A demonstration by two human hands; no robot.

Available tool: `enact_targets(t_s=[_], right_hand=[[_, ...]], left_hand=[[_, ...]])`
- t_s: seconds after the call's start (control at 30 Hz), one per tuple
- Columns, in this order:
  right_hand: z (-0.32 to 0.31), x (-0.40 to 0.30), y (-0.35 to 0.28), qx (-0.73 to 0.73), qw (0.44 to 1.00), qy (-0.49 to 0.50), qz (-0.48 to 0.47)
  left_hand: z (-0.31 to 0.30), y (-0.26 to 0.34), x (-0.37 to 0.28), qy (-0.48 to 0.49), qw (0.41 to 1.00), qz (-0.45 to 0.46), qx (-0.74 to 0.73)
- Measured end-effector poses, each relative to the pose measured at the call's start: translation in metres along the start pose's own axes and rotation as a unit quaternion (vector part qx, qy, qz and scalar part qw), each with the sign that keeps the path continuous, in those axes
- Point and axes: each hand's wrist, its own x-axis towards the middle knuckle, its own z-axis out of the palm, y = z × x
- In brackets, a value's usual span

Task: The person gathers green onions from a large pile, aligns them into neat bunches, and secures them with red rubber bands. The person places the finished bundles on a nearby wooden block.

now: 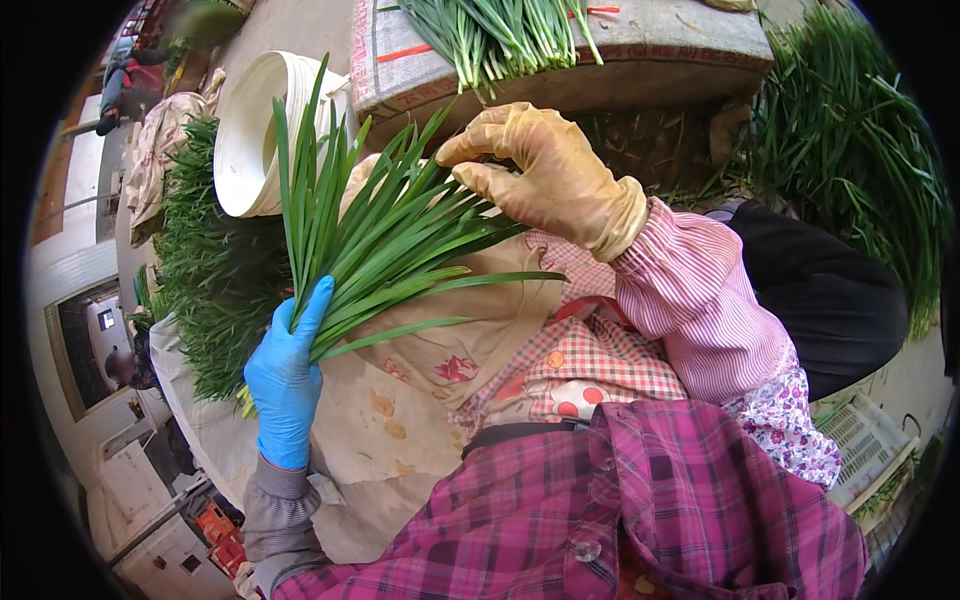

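Note:
My left hand, in a blue glove, is closed around a bunch of long flat green leaves, likely garlic chives, whose blades fan up and to the right. Pale stem ends stick out below the fist. My right hand, in a worn yellowish glove, is at the tips of the blades with thumb and fingers curled and a gap between them; whether it pinches a blade cannot be told. Beyond it, a row of green stalks with pale ends lies on a cloth-covered block beside red strips.
A white plastic bucket lies tilted at the upper left, beside a large heap of greens. Another tall heap stands at the right. A plastic crate is at the lower right. Other people are in the left background.

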Motion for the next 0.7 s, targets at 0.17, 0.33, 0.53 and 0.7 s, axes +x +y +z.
enact_targets(t_s=[0.17, 0.33, 0.53, 0.7], right_hand=[[0.016, 0.01, -0.002, -0.039, 0.999, -0.005, -0.02], [0.018, 0.02, 0.004, -0.17, 0.984, 0.002, -0.058], [-0.015, 0.028, 0.016, 0.07, 0.986, 0.11, 0.102], [-0.049, 0.026, 0.034, 0.072, 0.972, 0.093, 0.201]], left_hand=[[0.0, -0.001, 0.002, 0.009, 0.999, 0.014, -0.034], [-0.003, -0.005, 0.003, -0.011, 0.999, 0.023, 0.033], [-0.015, -0.011, 0.016, 0.003, 0.992, 0.011, -0.124], [-0.034, -0.047, 0.078, 0.046, 0.809, -0.168, -0.561]])
